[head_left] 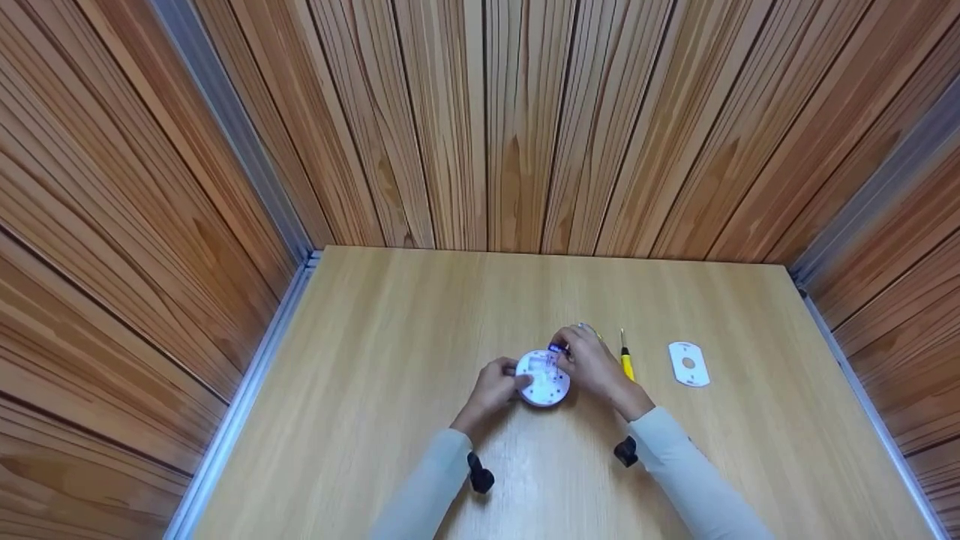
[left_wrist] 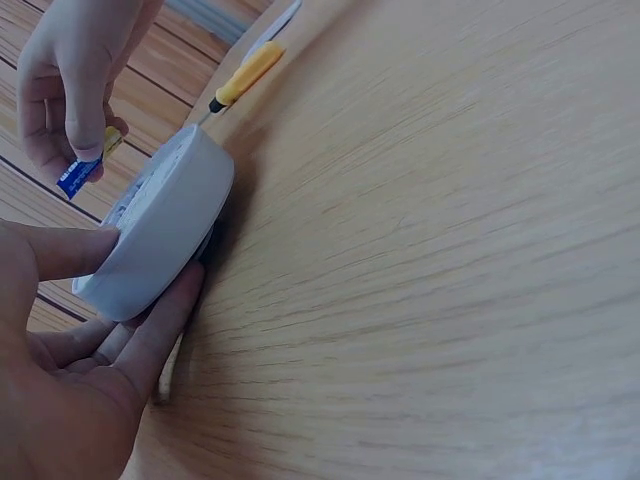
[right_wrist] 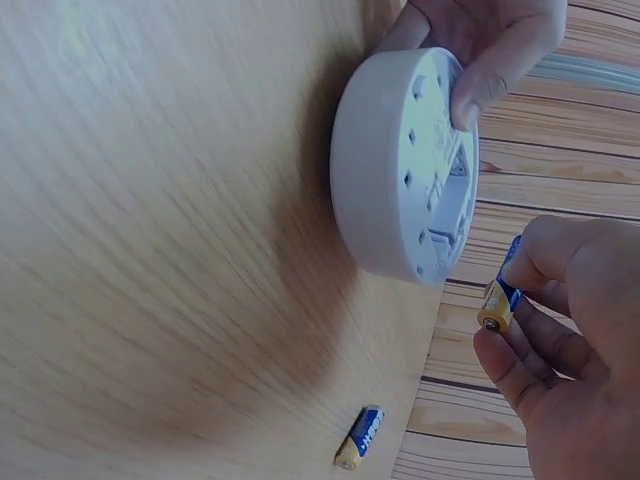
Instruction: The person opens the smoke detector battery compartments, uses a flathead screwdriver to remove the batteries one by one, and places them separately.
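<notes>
A round white device [head_left: 545, 381] with small holes in its upper face is held by my left hand [head_left: 495, 386]. The thumb presses on its face and the fingers reach beneath it. In the right wrist view, a rectangular recess [right_wrist: 455, 205] shows in that face. My right hand [head_left: 596, 367] pinches a blue-and-yellow battery [right_wrist: 500, 300] between thumb and fingers, close beside the device and apart from it in the wrist views. A second blue-and-yellow battery [right_wrist: 360, 437] lies on the table in the right wrist view.
A yellow-handled screwdriver [head_left: 627, 364] lies just beyond my right hand. Farther right is a flat white plate [head_left: 691, 378] with a round hole. The wooden table [head_left: 390, 337] meets wood-panelled walls [head_left: 514, 150] at the back and sides.
</notes>
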Tool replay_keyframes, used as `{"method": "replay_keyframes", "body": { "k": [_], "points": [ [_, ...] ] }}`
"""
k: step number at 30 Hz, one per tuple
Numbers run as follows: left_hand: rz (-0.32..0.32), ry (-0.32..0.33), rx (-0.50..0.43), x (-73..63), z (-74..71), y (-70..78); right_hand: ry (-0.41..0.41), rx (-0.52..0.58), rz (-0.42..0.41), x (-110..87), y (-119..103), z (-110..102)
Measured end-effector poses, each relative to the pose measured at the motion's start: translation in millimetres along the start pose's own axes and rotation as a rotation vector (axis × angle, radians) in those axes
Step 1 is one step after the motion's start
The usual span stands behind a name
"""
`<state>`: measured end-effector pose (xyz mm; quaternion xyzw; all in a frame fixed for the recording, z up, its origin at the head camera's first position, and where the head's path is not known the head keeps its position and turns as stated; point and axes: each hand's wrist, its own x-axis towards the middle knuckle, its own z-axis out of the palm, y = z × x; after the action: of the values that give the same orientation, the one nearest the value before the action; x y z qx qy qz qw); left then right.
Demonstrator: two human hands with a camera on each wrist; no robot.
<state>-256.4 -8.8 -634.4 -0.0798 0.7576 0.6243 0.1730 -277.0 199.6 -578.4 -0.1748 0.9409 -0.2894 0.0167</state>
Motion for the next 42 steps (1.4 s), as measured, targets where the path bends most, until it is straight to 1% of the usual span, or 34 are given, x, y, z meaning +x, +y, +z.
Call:
{"method": "replay_keyframes", "body": {
  "k": [7,11,14,18,26,33,39,42],
  "points": [
    [0.005,-0.004,-0.011,-0.5,-0.9,-0.5,0.049,-0.016,-0.010,4.1,4.6,-5.4],
    [0.003,-0.001,-0.006,1.2,-0.6,-1.8,0.096,-0.035,-0.062,7.3,8.3,-9.6],
    [0.017,0.000,-0.005,1.9,-0.3,-1.4,0.112,-0.034,-0.075,10.0,11.3,-13.8],
    [0.021,0.000,0.000,2.1,-0.6,0.1,0.101,-0.024,-0.040,13.7,14.4,-19.6],
    [-0.017,-0.008,0.003,1.6,-0.7,-0.4,0.075,0.014,0.035,18.1,23.9,-25.6],
    [-0.028,-0.004,0.015,-0.3,-0.8,0.6,0.079,0.007,0.057,23.4,34.4,-28.7],
    [-0.023,-0.005,0.011,-0.6,-1.3,0.0,0.086,0.035,0.089,27.2,39.4,-30.9],
    [-0.018,-0.010,-0.001,-0.4,-1.2,-0.6,0.100,0.034,0.082,29.9,42.6,-31.7]
  ]
}}
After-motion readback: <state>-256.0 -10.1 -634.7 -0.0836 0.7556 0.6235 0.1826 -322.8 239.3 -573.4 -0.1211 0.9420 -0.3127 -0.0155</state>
